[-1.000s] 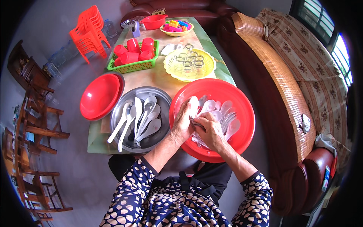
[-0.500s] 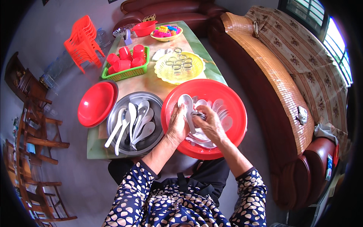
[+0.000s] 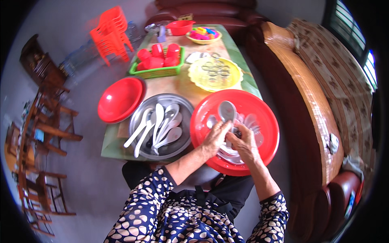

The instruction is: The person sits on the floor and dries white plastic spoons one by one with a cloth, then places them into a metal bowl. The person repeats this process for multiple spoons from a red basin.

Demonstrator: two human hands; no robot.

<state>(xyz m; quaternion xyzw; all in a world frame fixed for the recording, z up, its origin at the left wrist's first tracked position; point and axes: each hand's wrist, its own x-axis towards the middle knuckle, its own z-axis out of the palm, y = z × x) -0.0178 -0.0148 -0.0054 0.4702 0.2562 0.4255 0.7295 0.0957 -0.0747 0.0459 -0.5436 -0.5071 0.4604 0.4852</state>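
Over a red basin (image 3: 200, 141) my left hand (image 3: 215, 139) is closed on a pale soup spoon (image 3: 227, 110), its bowl pointing up and away from me. My right hand (image 3: 244, 141) is closed beside it, touching the spoon's lower part. Its fingers pinch a small grey wad (image 3: 237, 133) that looks like a metal scourer, mostly hidden. Several other spoons (image 3: 251, 120) and a stack of pale dishes (image 3: 229, 155) lie in the basin. Left of it, a grey metal basin (image 3: 189, 115) holds several white spoons (image 3: 157, 121).
Red bowls (image 3: 120, 100) are stacked at the table's left edge. Behind stand a green basket (image 3: 159, 73) of red cups, a yellow scalloped tray (image 3: 199, 79) with clear glasses, and a bowl of colourful blocks (image 3: 204, 35). A long sofa (image 3: 300, 101) runs along the right.
The whole view has shifted, so the table sits further right and higher. My hands stay over the red basin, the spoon still held, its bowl now facing up more squarely.
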